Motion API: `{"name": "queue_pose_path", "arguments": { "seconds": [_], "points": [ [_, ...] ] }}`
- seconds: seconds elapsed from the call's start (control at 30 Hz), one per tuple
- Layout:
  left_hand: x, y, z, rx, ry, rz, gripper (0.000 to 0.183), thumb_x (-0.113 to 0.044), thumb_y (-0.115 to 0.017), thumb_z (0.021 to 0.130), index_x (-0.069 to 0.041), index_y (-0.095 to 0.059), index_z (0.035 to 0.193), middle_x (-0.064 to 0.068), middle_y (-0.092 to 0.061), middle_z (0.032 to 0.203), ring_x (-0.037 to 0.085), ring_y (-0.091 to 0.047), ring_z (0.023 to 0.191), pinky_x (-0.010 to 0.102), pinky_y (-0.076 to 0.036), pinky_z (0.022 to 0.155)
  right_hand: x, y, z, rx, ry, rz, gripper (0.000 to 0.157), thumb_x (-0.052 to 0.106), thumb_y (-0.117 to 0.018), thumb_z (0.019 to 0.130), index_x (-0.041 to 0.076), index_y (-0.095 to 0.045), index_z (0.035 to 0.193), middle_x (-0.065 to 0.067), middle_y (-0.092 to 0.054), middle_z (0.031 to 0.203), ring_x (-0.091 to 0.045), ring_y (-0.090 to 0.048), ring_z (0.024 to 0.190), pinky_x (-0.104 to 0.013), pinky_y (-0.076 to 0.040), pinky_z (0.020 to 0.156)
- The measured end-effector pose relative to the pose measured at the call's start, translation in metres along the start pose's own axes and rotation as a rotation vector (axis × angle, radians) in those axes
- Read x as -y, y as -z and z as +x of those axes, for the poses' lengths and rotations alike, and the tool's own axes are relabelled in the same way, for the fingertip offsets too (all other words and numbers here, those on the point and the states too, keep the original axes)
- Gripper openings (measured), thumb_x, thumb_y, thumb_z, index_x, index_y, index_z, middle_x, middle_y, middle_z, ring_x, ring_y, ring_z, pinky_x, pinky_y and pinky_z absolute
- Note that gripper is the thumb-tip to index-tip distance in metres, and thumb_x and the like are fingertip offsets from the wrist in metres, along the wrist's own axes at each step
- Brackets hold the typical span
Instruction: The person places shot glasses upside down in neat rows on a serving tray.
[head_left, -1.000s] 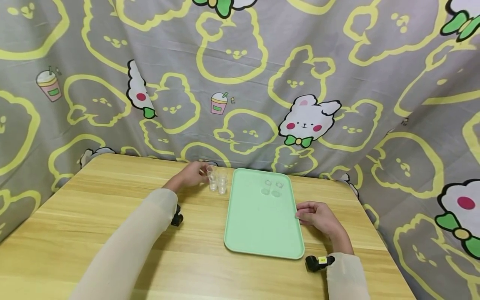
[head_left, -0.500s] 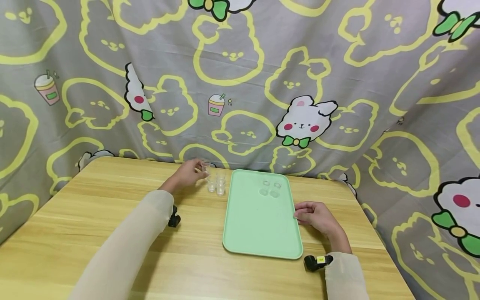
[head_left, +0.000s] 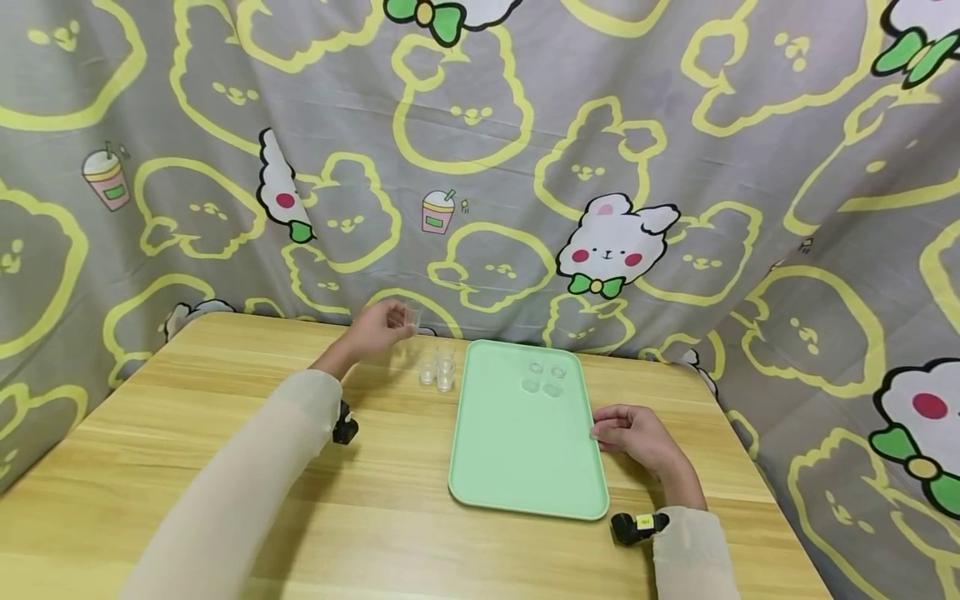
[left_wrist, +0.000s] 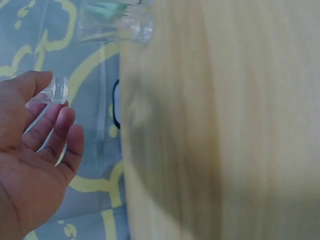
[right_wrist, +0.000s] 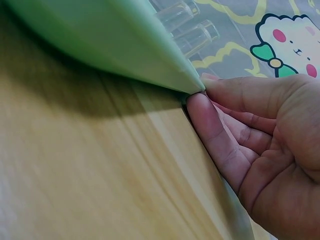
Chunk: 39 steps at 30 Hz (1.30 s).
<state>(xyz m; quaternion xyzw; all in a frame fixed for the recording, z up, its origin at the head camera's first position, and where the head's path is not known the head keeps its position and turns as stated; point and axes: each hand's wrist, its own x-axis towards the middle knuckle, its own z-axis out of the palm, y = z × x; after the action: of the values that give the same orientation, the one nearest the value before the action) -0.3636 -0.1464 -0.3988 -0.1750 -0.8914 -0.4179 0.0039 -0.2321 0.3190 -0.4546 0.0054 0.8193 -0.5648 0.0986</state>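
Note:
My left hand (head_left: 378, 329) pinches a small clear shot glass (left_wrist: 59, 90) between thumb and fingers, raised above the back of the table. Below and right of it, a few more clear shot glasses (head_left: 445, 377) stand close together on the wood, left of a light green tray (head_left: 525, 454). Two clear shot glasses (head_left: 558, 374) stand at the tray's far end; in the right wrist view these glasses (right_wrist: 197, 38) show beyond the rim. At the tray's right edge, my right hand (head_left: 637, 433) grips the rim between thumb and finger.
The wooden table (head_left: 375, 517) meets a grey patterned curtain (head_left: 480, 192) at its back edge. A small black wrist camera (head_left: 347, 425) sits on the left wrist, and another black camera (head_left: 633, 527) on the right.
My left hand has lifted one shot glass from beside the others, moving it up and slightly left. The right hand keeps its place at the tray's rim.

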Motion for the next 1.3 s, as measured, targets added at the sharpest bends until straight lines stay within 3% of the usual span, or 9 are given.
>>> {"name": "queue_pose_path", "arguments": {
  "seconds": [0.13, 0.4, 0.63, 0.8, 1.07, 1.3],
  "points": [
    [-0.007, 0.004, 0.004, -0.005, -0.014, -0.006, 0.026, -0.023, -0.068, 0.101, -0.003, -0.061, 0.116, 0.016, -0.062, 0.117, 0.032, -0.063, 0.107, 0.047, -0.053, 0.091, 0.0, -0.001, 0.0, -0.006, -0.005, -0.002, 0.03, 0.001, -0.068, 0.097, -0.013, -0.062, 0.123, -0.013, -0.07, 0.099, -0.018, -0.07, 0.089, -0.033, -0.062, 0.078],
    [-0.019, 0.006, 0.01, -0.023, -0.04, -0.038, 0.042, -0.026, -0.068, 0.1, -0.002, -0.059, 0.133, 0.013, -0.063, 0.119, 0.03, -0.062, 0.107, 0.044, -0.054, 0.089, 0.002, -0.002, -0.001, -0.015, -0.012, -0.011, 0.029, 0.0, -0.067, 0.097, -0.012, -0.062, 0.123, -0.013, -0.071, 0.1, -0.019, -0.07, 0.089, -0.033, -0.062, 0.078],
    [-0.036, 0.002, 0.011, -0.048, -0.067, -0.113, 0.039, -0.024, -0.07, 0.099, -0.003, -0.063, 0.131, 0.011, -0.064, 0.11, 0.027, -0.063, 0.104, 0.042, -0.054, 0.087, 0.005, -0.003, -0.003, -0.015, -0.013, -0.015, 0.029, 0.0, -0.066, 0.097, -0.012, -0.062, 0.123, -0.013, -0.07, 0.1, -0.018, -0.07, 0.089, -0.033, -0.061, 0.078],
    [-0.048, -0.007, 0.013, -0.064, -0.088, -0.18, 0.037, -0.024, -0.073, 0.097, -0.005, -0.066, 0.127, 0.01, -0.063, 0.106, 0.026, -0.063, 0.101, 0.04, -0.055, 0.088, 0.006, -0.002, -0.004, -0.012, -0.004, -0.029, 0.029, 0.0, -0.066, 0.098, -0.013, -0.061, 0.124, -0.014, -0.07, 0.101, -0.019, -0.07, 0.09, -0.033, -0.061, 0.079],
    [-0.057, -0.03, 0.015, -0.033, -0.104, -0.255, 0.034, -0.023, -0.075, 0.095, -0.008, -0.066, 0.124, 0.008, -0.063, 0.105, 0.024, -0.063, 0.097, 0.035, -0.055, 0.084, 0.004, -0.002, -0.002, -0.016, -0.019, -0.019, 0.029, 0.0, -0.066, 0.097, -0.012, -0.062, 0.123, -0.014, -0.07, 0.1, -0.02, -0.07, 0.09, -0.033, -0.061, 0.079],
    [-0.067, -0.045, 0.018, -0.024, -0.112, -0.286, 0.036, -0.022, -0.078, 0.093, -0.003, -0.068, 0.121, 0.009, -0.063, 0.102, 0.025, -0.062, 0.093, 0.035, -0.055, 0.079, 0.003, -0.001, -0.001, -0.013, -0.005, -0.023, 0.028, 0.0, -0.066, 0.098, -0.012, -0.062, 0.123, -0.013, -0.07, 0.1, -0.02, -0.07, 0.091, -0.033, -0.061, 0.08]
  ]
}}
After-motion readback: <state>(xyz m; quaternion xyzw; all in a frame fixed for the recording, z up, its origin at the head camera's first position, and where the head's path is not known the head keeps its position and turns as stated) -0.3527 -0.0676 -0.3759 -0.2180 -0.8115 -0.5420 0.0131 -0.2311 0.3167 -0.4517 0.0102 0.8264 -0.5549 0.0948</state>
